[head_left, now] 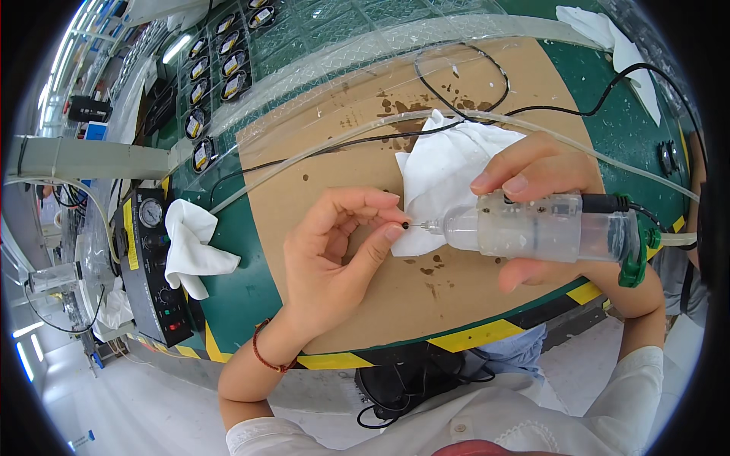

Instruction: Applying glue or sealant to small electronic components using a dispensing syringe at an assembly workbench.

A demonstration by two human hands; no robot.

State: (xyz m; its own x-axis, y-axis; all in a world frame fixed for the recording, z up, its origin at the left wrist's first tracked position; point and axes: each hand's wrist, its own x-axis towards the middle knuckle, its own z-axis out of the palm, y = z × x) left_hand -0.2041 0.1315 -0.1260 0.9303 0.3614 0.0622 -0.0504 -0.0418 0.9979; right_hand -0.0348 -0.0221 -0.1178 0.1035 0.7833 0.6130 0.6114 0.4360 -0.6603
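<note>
My right hand (pixel 544 178) grips a translucent dispensing syringe (pixel 532 228) from above and below, held level with its needle to the left. A green clamp (pixel 639 254) closes its rear end, where a hose and a black cable join it. My left hand (pixel 334 251) pinches a tiny dark round part (pixel 405 225) between thumb and fingertips. The needle tip (pixel 426 225) meets or nearly meets that part; I cannot tell which. Under the syringe and needle lies a crumpled white cloth (pixel 449 159) on the brown cardboard sheet (pixel 350 319).
To the left stands a black dispenser controller (pixel 152 266) with a gauge, a white cloth (pixel 194 247) beside it. Behind are clear trays with round black parts (pixel 234 83). A clear hose (pixel 304 156) and black cable (pixel 593 112) cross the cardboard. Striped tape (pixel 479 334) marks the table edge.
</note>
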